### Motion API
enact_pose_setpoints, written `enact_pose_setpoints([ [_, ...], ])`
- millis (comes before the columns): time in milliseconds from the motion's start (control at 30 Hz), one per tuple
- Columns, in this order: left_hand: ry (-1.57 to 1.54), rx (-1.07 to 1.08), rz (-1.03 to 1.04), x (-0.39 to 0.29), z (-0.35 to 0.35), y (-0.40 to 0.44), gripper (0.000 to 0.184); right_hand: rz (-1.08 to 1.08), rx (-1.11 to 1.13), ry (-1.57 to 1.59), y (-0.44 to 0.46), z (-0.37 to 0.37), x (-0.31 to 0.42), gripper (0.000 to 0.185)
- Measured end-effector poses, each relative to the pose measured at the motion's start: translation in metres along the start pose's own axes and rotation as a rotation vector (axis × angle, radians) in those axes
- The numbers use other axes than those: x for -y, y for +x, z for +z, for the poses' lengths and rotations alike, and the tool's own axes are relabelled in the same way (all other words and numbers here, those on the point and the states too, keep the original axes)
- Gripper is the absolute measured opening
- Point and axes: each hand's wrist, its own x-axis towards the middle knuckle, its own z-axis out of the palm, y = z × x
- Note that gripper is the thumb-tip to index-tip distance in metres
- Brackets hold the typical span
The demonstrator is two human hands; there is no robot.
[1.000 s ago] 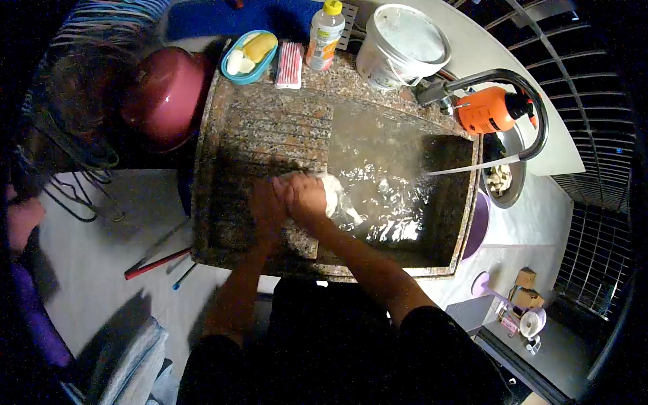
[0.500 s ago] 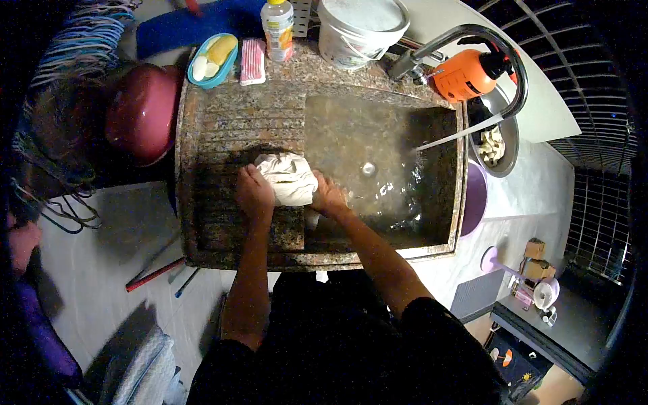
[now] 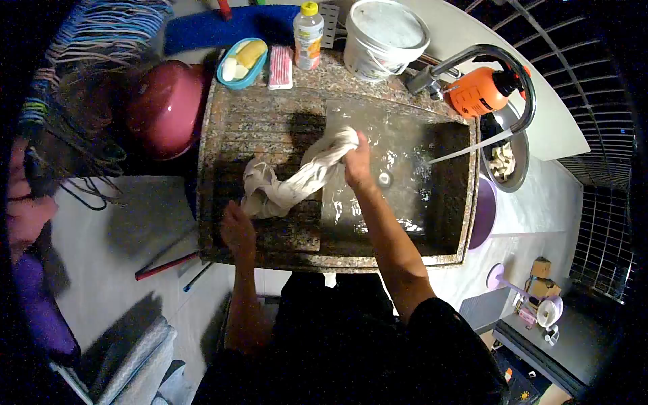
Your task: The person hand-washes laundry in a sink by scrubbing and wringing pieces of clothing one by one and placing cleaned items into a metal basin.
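Observation:
A wet white cloth [image 3: 297,187] stretches slantwise over the ribbed stone washboard [image 3: 260,115] and the near side of the water-filled basin [image 3: 378,128]. My right hand [image 3: 358,160] grips its upper right end above the water. At the cloth's lower left end is my left hand [image 3: 239,229], with its fingers curled against the fabric's edge; whether they pinch it is hard to see. Water runs from the curved faucet [image 3: 530,101] into the basin, where a round drain fitting [image 3: 385,179] shows.
Behind the washboard stand a blue soap dish [image 3: 241,64], a striped brush [image 3: 281,67], a bottle [image 3: 308,37] and a white bucket [image 3: 386,40]. An orange sprayer [image 3: 478,92] and a metal bowl [image 3: 518,158] are at the right, a red basin [image 3: 165,111] at the left.
The bunched cloth has been drawn out into a long strip. My right hand has moved up and right with one end, while my left hand has shifted lower.

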Motion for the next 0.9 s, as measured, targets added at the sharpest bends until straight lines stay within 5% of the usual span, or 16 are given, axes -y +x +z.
enact_pose_setpoints([
  [67,0.298,-0.183,0.406,0.038,-0.015,-0.001,0.037,-0.200,-0.032,-0.262,-0.009,0.038,-0.006,0.054],
  [133,0.006,0.055,0.005,-0.018,-0.063,0.002,0.037,-0.327,0.111,-0.493,-0.041,0.081,0.020,0.050],
  [200,-0.097,0.058,0.057,-0.050,-0.074,0.010,0.037,-0.529,0.393,-0.782,-0.056,0.095,-0.005,0.040],
  [267,-0.159,-0.102,0.580,-0.070,-0.049,0.033,0.038,-0.535,0.651,-0.792,-0.069,0.096,-0.024,0.040],
  [300,-0.265,-0.150,0.854,-0.078,-0.029,0.046,0.039,-0.366,0.703,-0.585,-0.091,0.111,0.004,0.041],
  [400,-0.357,0.079,0.876,-0.077,0.029,0.051,0.040,-0.390,0.396,-0.710,-0.110,0.104,0.026,0.040],
  [467,-0.157,0.053,0.855,-0.070,0.038,0.040,0.041,-0.508,0.082,-1.081,-0.106,0.099,-0.004,0.034],
  [533,-0.030,0.004,0.708,-0.050,0.074,0.041,0.038,-0.520,0.034,-1.216,-0.080,0.110,-0.054,0.029],
  [600,-0.073,-0.141,0.814,-0.030,0.123,0.059,0.032,-0.629,-0.127,-1.215,-0.051,0.117,-0.074,0.021],
  [633,-0.096,-0.225,0.867,-0.032,0.138,0.075,0.029,-0.422,-0.030,-1.188,-0.037,0.117,-0.064,0.024],
  [667,0.272,0.267,0.668,-0.070,0.116,0.096,0.022,-0.209,0.023,-1.186,-0.008,0.122,-0.051,0.026],
  [700,0.274,0.186,0.710,-0.073,0.119,0.100,0.021,0.023,0.066,-1.175,0.000,0.123,-0.043,0.028],
  [767,0.284,-0.010,0.786,-0.077,0.117,0.110,0.021,-0.198,0.018,-1.136,-0.008,0.120,-0.046,0.029],
  [800,0.233,0.110,0.694,-0.078,0.111,0.105,0.020,-0.317,-0.003,-1.103,-0.008,0.122,-0.049,0.030],
  [833,0.169,-0.205,0.872,-0.064,0.089,0.085,0.024,-0.546,-0.018,-1.078,-0.030,0.115,-0.053,0.027],
  [900,-0.078,0.046,0.784,-0.085,-0.018,0.038,0.030,-0.467,0.174,-1.152,-0.082,0.108,-0.012,0.022],
])
